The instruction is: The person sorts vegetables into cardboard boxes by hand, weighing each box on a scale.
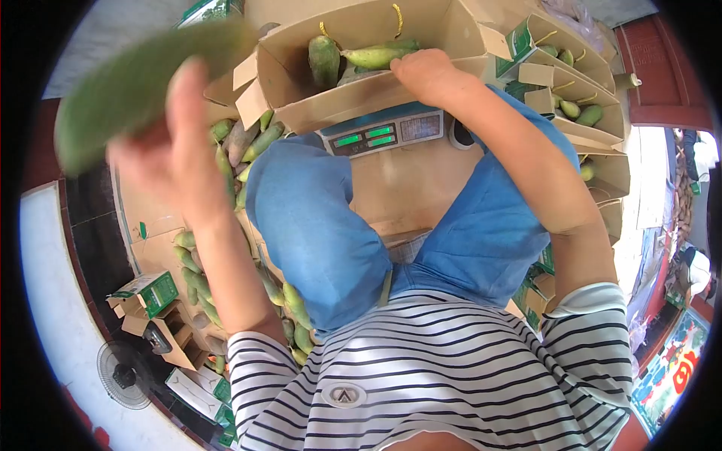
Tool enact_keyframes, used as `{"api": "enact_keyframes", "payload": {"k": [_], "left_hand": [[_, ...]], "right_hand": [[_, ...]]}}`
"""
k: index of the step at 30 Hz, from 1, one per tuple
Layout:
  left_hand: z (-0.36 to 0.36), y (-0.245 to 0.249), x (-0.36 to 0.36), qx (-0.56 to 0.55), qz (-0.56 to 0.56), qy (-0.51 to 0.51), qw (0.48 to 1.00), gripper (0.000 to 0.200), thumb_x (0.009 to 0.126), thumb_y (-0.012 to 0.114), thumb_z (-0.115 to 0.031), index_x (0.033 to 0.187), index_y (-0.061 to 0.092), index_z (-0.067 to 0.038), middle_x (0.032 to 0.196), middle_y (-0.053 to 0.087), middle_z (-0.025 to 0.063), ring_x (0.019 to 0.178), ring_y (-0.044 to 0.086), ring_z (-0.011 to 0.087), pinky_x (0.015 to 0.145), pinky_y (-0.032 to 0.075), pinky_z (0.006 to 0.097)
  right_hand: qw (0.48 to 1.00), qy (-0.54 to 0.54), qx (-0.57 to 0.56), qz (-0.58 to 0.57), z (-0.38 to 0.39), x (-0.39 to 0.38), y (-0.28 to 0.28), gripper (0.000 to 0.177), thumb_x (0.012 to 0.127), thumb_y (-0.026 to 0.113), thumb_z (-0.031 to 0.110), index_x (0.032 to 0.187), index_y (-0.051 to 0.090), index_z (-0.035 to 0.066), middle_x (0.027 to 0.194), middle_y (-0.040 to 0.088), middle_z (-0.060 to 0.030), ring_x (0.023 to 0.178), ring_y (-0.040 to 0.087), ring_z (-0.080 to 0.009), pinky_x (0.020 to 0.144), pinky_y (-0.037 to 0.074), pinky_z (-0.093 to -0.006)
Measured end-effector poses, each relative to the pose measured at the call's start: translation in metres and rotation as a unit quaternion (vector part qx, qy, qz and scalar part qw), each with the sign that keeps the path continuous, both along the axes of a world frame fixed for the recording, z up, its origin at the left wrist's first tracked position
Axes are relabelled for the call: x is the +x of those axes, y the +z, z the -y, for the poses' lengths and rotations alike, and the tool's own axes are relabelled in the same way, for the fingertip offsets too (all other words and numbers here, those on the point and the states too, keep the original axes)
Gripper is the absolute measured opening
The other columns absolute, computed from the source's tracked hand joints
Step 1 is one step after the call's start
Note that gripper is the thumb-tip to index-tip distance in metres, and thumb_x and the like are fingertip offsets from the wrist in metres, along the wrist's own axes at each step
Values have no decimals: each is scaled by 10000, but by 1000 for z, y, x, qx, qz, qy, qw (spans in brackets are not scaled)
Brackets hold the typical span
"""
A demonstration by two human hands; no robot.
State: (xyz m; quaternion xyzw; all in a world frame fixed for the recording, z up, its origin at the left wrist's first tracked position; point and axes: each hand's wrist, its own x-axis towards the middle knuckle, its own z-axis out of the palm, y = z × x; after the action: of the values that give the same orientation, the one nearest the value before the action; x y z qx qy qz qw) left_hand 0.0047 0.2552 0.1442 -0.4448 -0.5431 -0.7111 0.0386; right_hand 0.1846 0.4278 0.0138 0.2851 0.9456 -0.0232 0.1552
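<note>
Cardboard point(398, 184) surrounds unreadable scale displays point(380, 131); left hand point(186, 156) grips vegetable point(128, 94), right hand's point(430, 77) grip unclear.

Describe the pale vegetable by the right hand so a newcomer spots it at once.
Find the open cardboard box above the scale with green displays. Inside, beside the right hand, the pale green vegetable lies crosswise, lighter than its dark neighbour on the left.
</note>
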Motion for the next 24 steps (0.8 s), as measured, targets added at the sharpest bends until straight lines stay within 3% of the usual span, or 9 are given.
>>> {"api": "enact_keyframes", "payload": {"k": [2, 3, 4, 6, 8, 11, 14, 20, 24], "left_hand": [[-37, 1, -3, -150, -171, -23, 974, 287, 769, 739, -181, 929, 578, -6, 852, 621, 48, 726, 576, 107, 657, 455, 239], [-50, 6, 12, -242, -200, -36, 949, 376, 784, 724, -219, 1033, 566, 15, 927, 629, 73, 803, 580, 132, 731, 476, 286], [-64, 5, 25, -282, -287, -61, 913, 398, 820, 662, -288, 1074, 545, -5, 955, 636, 122, 827, 619, 213, 756, 487, 345], [-78, 12, 35, -441, -354, -153, 811, 417, 780, 659, -175, 1088, 476, 38, 1020, 563, 272, 863, 594, 400, 722, 484, 407], [-93, -4, 32, -459, -532, -15, 711, 380, 840, 601, -320, 1074, 540, -27, 975, 629, 163, 872, 618, 320, 768, 487, 409], [-90, -7, 35, -340, -508, -5, 792, 357, 853, 567, -301, 1085, 530, -32, 989, 616, 178, 902, 590, 365, 755, 487, 439], [-84, -18, 38, -457, -494, -2, 740, 349, 858, 565, -283, 1088, 519, -25, 975, 618, 168, 908, 595, 351, 759, 482, 436], [-72, -52, 14, -598, -465, -117, 642, 291, 852, 572, -244, 1017, 512, -12, 978, 608, 179, 941, 579, 347, 778, 472, 437], [-72, -51, 22, -563, -469, -118, 671, 273, 854, 570, -224, 1014, 510, -10, 957, 596, 190, 931, 580, 352, 770, 473, 443]], "right_hand": [[1000, 10, -1, 1, 2, 1, 5, 195, 753, 555, 20, 947, 556, 27, 907, 632, -123, 859, 628, -297, 691, 511, -385], [1000, 15, -1, 2, 3, 2, 7, 196, 754, 554, 19, 950, 559, 26, 914, 633, -125, 861, 629, -297, 686, 512, -385], [1000, 16, 5, -17, 1, 3, 4, 170, 763, 545, 41, 924, 601, 36, 906, 648, -124, 852, 638, -291, 681, 514, -391], [998, 20, 12, -55, 0, 5, -5, 187, 782, 526, 86, 872, 687, 57, 889, 679, -123, 834, 658, -279, 669, 518, -401], [999, 16, -5, -29, -1, 4, -1, 183, 779, 528, 86, 862, 688, 54, 899, 678, -124, 842, 656, -278, 675, 517, -401], [999, -2, -32, 14, 2, 2, 15, 166, 778, 527, 48, 910, 628, 42, 891, 663, -125, 850, 643, -294, 679, 513, -397], [999, -4, -37, 11, 0, 2, 11, 172, 778, 520, 31, 930, 601, 30, 883, 654, -131, 853, 636, -305, 683, 511, -401], [1000, 10, -22, -1, -4, 4, 3, 182, 774, 513, 36, 930, 608, 31, 886, 651, -143, 849, 632, -313, 688, 510, -406], [1000, 10, -14, 12, -5, 0, 5, 163, 819, 513, 91, 937, 609, 32, 895, 649, -146, 861, 626, -315, 711, 503, -412]]}}
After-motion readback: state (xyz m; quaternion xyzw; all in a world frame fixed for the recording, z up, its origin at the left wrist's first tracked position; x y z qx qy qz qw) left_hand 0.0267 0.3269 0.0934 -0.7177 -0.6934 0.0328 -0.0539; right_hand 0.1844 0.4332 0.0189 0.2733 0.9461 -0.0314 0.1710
